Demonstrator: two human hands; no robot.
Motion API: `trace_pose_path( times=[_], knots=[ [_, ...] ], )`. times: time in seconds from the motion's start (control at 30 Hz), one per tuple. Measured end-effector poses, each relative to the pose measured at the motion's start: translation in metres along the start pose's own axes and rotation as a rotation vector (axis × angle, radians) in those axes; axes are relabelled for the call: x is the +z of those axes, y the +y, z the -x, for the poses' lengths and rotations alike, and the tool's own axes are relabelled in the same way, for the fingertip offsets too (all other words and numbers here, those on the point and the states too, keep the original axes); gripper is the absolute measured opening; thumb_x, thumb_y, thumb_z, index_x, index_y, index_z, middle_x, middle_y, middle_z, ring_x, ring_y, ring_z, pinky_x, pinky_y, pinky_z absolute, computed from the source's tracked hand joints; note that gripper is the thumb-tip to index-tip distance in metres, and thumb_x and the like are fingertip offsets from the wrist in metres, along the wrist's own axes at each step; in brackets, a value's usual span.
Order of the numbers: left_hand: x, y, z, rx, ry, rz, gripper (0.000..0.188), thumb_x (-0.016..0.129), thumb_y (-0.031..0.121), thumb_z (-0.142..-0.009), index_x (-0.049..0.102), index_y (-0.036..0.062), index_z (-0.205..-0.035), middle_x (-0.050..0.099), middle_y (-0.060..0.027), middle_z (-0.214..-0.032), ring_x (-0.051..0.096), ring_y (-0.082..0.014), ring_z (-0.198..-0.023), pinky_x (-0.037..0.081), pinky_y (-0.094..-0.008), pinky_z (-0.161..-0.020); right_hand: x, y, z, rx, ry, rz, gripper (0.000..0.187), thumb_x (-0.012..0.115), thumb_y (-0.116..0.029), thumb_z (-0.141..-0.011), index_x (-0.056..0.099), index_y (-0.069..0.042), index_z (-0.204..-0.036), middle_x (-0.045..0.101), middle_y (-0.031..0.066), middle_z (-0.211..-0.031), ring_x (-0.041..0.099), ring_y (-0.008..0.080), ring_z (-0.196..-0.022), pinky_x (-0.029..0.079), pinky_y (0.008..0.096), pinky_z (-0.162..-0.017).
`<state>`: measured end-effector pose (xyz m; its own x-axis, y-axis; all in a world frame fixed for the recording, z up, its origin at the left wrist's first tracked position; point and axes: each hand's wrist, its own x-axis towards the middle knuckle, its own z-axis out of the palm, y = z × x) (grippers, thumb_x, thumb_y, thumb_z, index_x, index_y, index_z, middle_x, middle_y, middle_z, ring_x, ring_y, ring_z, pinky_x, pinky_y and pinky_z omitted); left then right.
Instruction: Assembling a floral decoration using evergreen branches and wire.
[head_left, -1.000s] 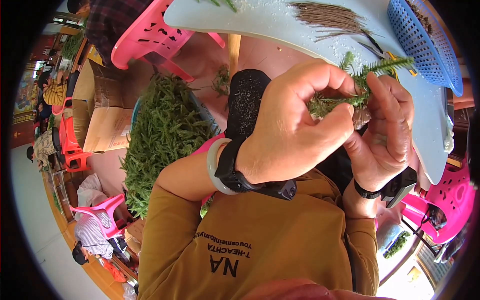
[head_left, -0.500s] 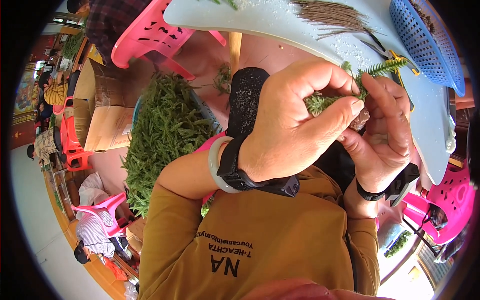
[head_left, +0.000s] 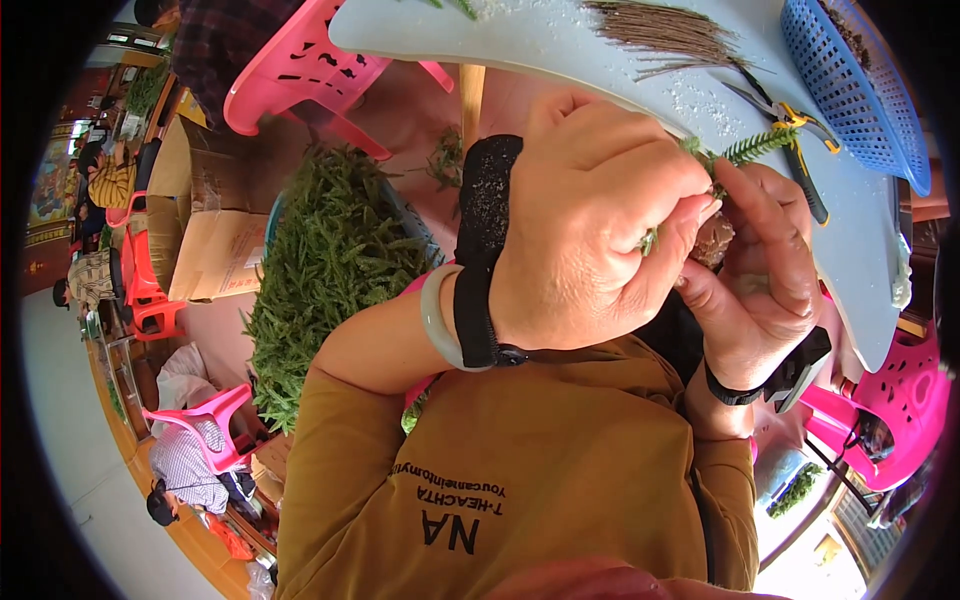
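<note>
My left hand [head_left: 600, 220], with a pale bangle and a black strap at its wrist, is closed in a pinch on a green fir-like sprig [head_left: 760, 146]. One tip of the sprig sticks out past my fingers toward the table, and a bit of green shows inside the left fist. Fingers of my right hand [head_left: 765, 260] curl round a shiny brown lump [head_left: 713, 240] just below the sprig's base. Thumb and fingertips of both hands meet there, hiding the join. Beyond the right hand, yellow-and-black pliers [head_left: 797, 150] lie on the pale blue table [head_left: 850, 240].
A bundle of thin brown stems [head_left: 665, 32] and white crumbs lie on the table beside a blue basket [head_left: 860, 100]. Left of me, green sprigs [head_left: 335, 270] heap in a container near a cardboard box [head_left: 215, 245]. Pink chairs [head_left: 290, 70] stand around; other people sit further left.
My left hand has rolled over, its knuckles now upward and its fingers closed tighter over the greenery. The wrist device has turned away. My right hand has barely shifted.
</note>
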<state>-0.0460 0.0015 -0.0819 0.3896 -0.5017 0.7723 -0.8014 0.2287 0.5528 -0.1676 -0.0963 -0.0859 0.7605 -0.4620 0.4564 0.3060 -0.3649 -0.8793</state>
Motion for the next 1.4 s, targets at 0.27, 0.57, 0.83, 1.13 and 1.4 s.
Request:
trace_pose_path(
  times=[0.27, 0.57, 0.83, 1.13, 1.4],
  knots=[
    [-0.008, 0.004, -0.003, -0.096, -0.074, 0.131, 0.007, 0.064, 0.000, -0.072, 0.058, 0.0024, -0.075, 0.058, -0.0055, -0.068, 0.053, -0.0202, -0.061, 0.040, -0.0287, -0.062, -0.009, -0.003, -0.002, -0.020, -0.045, -0.052, 0.060, 0.075, -0.020, -0.069, 0.051, 0.008, -0.116, 0.044, 0.0154, -0.115, 0.048, 0.0212, -0.101, 0.042, 0.0287, -0.085],
    [-0.007, 0.010, -0.003, -0.340, -0.124, 0.422, 0.005, 0.062, 0.002, -0.074, 0.057, 0.0025, -0.074, 0.059, -0.0070, -0.069, 0.057, -0.0196, -0.063, 0.042, -0.0298, -0.061, -0.024, -0.004, -0.015, -0.111, -0.190, 0.098, 0.057, 0.072, -0.025, -0.072, 0.052, 0.009, -0.113, 0.045, 0.0205, -0.116, 0.051, 0.0219, -0.094, 0.046, 0.0282, -0.074],
    [-0.009, 0.015, 0.000, -0.535, -0.225, 0.581, 0.004, 0.059, 0.000, -0.083, 0.058, -0.0033, -0.086, 0.061, -0.0057, -0.082, 0.056, -0.0087, -0.077, 0.046, -0.0218, -0.070, -0.017, 0.002, -0.007, -0.028, -0.093, -0.115, 0.049, 0.076, -0.020, -0.067, 0.057, 0.006, -0.104, 0.056, 0.0143, -0.102, 0.053, 0.0168, -0.087, 0.043, 0.0252, -0.072],
    [-0.012, 0.016, -0.002, -0.622, -0.295, 0.648, 0.007, 0.058, 0.002, -0.085, 0.058, -0.0046, -0.084, 0.061, -0.0063, -0.079, 0.056, -0.0094, -0.070, 0.047, -0.0217, -0.064, -0.016, 0.002, -0.011, -0.091, -0.023, -0.113, 0.037, 0.071, -0.019, -0.071, 0.060, 0.007, -0.095, 0.056, 0.0164, -0.096, 0.053, 0.0206, -0.084, 0.042, 0.0293, -0.076],
    [-0.008, 0.016, 0.000, -0.631, -0.421, 0.601, 0.008, 0.057, 0.002, -0.085, 0.059, -0.0051, -0.083, 0.061, -0.0062, -0.071, 0.057, -0.0095, -0.062, 0.047, -0.0214, -0.058, -0.018, -0.008, -0.013, -0.026, -0.041, -0.009, 0.021, 0.068, -0.017, -0.073, 0.061, 0.002, -0.078, 0.055, 0.0137, -0.088, 0.049, 0.0160, -0.075, 0.039, 0.0255, -0.069]
  ],
)
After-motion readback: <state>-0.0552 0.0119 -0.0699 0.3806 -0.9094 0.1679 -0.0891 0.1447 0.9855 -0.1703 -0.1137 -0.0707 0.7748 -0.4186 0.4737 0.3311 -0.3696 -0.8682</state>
